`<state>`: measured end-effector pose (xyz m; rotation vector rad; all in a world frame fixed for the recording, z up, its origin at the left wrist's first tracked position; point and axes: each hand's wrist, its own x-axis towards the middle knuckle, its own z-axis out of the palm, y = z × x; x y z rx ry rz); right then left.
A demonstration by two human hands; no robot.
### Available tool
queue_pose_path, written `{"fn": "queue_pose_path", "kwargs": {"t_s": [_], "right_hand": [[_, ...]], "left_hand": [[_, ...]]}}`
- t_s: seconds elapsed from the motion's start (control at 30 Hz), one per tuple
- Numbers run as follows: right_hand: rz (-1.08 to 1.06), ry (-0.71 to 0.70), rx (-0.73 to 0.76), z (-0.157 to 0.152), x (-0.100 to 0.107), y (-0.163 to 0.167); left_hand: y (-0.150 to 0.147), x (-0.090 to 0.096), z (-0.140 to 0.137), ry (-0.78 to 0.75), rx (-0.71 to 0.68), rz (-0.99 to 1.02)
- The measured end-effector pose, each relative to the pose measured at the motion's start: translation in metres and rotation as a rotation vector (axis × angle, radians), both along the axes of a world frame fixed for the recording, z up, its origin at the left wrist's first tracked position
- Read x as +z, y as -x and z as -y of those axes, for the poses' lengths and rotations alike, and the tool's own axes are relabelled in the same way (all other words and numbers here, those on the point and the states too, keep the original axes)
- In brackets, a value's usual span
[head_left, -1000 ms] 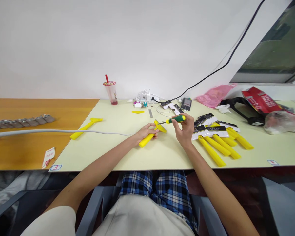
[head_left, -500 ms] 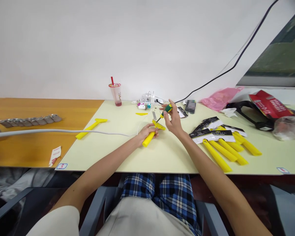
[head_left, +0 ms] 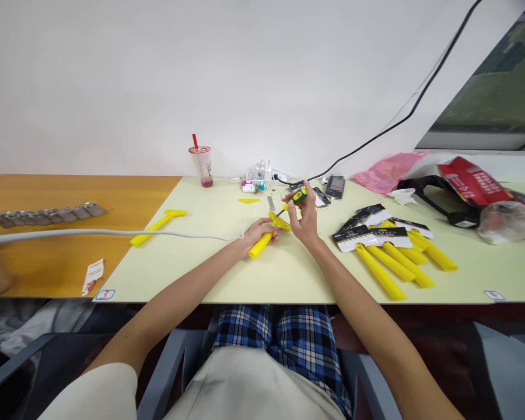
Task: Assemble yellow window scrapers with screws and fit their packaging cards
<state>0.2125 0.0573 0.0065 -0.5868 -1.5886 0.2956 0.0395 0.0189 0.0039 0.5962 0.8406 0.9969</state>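
Note:
My left hand (head_left: pixel 259 231) is closed around a yellow scraper (head_left: pixel 259 246), its handle slanting toward me and its wide head pointing away. My right hand (head_left: pixel 305 218) grips a green and yellow screwdriver (head_left: pixel 298 196), whose thin shaft slopes down to the scraper's head. Whether the tip sits in a screw is too small to tell. Just behind the scraper lies a small grey metal blade (head_left: pixel 271 203). A flat yellow strip (head_left: pixel 248 201) rests a little to its left. On the left of the table another yellow scraper (head_left: pixel 153 228) lies by itself.
At right, several yellow scrapers (head_left: pixel 382 273) with black and white cards lie in a pile. Beyond are a red bag (head_left: pixel 475 182) and pink plastic (head_left: pixel 387 173). A cup (head_left: pixel 203 166) with a straw stands at the back. A white cable (head_left: pixel 114 233) crosses from the left.
The whole view has shifted slightly. Both hands keep their hold, and the screwdriver stays at the scraper's head, leaning a little flatter. At far left another person's arm has come further into view.

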Motion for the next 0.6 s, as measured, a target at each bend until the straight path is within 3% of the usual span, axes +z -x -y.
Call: {"fn": "queue_pose_path", "kwargs": {"t_s": [0.13,0.37,0.6], "right_hand": [[-0.027,0.009,0.029,0.000,0.001,0.000],[-0.053,0.003,-0.163,-0.007,0.000,-0.010],[-0.021,0.029,-0.034,-0.002,0.005,-0.009]], "left_hand": [[0.001,0.001,0.000,-0.003,-0.010,-0.009],[0.003,-0.003,0.000,-0.025,-0.086,-0.043],[0.002,-0.005,-0.002,-0.041,-0.091,-0.055]]}}
